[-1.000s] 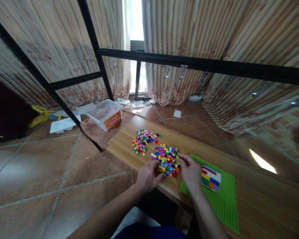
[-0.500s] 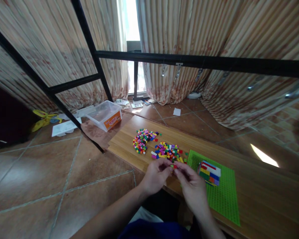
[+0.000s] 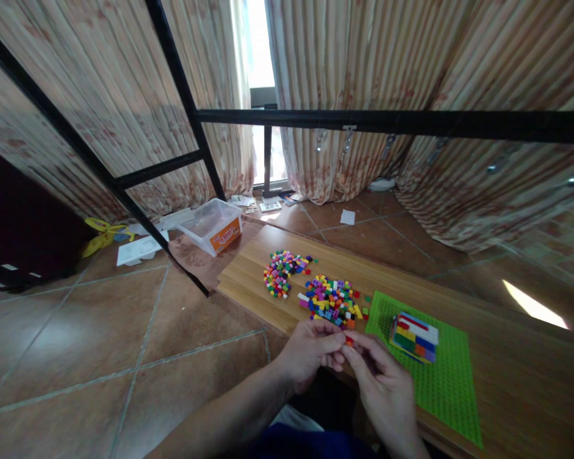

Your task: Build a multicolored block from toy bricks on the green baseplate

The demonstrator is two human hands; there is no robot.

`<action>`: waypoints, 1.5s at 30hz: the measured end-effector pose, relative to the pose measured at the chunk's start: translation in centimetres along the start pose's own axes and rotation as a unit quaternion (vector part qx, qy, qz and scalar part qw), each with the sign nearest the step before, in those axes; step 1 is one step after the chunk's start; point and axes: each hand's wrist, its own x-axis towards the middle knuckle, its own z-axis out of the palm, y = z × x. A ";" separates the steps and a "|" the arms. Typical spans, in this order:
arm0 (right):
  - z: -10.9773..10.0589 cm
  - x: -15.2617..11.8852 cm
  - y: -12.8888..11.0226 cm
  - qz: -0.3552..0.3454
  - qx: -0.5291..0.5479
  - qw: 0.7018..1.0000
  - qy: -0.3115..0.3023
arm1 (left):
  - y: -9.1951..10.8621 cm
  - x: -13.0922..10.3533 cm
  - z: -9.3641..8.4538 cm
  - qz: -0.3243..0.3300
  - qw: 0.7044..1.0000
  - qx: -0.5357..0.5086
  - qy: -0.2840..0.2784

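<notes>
Centre-left label (image 3: 226,236) unreadable. Bottom centre, left hand (image 3: 309,354) and right hand (image 3: 386,376), earlier at the pile (image 3: 333,299), pinch a red brick (image 3: 349,341).

Red piece (image 3: 349,342) mostly hidden by fingers (image 3: 332,344), dark object (image 3: 23,217) cut off at left, box lettering (image 3: 226,236) blurred

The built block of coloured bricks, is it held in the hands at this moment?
No, the built block rests on the green baseplate, while the left hand and the right hand meet at a small red piece.
</notes>
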 end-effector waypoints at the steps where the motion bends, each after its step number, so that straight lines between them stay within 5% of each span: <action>1: 0.2 -0.2 0.1 0.005 0.006 1.000 0.013 | -0.2 0.0 0.1 -0.005 1.000 -0.016 0.006; 7: 0.2 -0.4 0.9 0.061 0.083 0.992 0.080 | -0.5 0.0 0.0 -0.031 0.998 -0.045 0.027; 15: -0.1 0.3 1.0 0.176 0.352 0.919 0.018 | -0.1 -0.3 -0.1 -0.027 0.998 -0.029 -0.045; 20: 0.2 0.8 2.0 0.219 0.351 0.909 0.045 | -0.2 2.0 -2.1 0.061 0.993 0.096 0.025; 23: -0.1 2.5 3.6 0.205 0.235 0.948 0.058 | 0.5 4.4 -3.8 0.169 0.936 0.296 0.085; 27: -0.3 5.9 5.0 0.131 -0.024 0.991 0.032 | 1.7 7.3 -5.1 0.253 0.799 0.531 0.124; 32: 0.5 8.5 5.4 0.041 -0.314 0.949 -0.006 | 1.8 8.3 -4.9 0.241 0.679 0.683 0.124; 37: 0.9 8.4 6.4 0.001 -0.379 0.925 -0.015 | 2.6 9.0 -5.3 0.237 0.649 0.710 0.135; 42: 0.6 7.4 7.1 -0.011 -0.315 0.949 0.006 | 5.8 11.2 -5.7 0.220 0.619 0.729 0.194; 45: 0.5 6.5 7.1 -0.002 -0.263 0.965 0.016 | 6.6 11.9 -5.2 0.207 0.604 0.752 0.161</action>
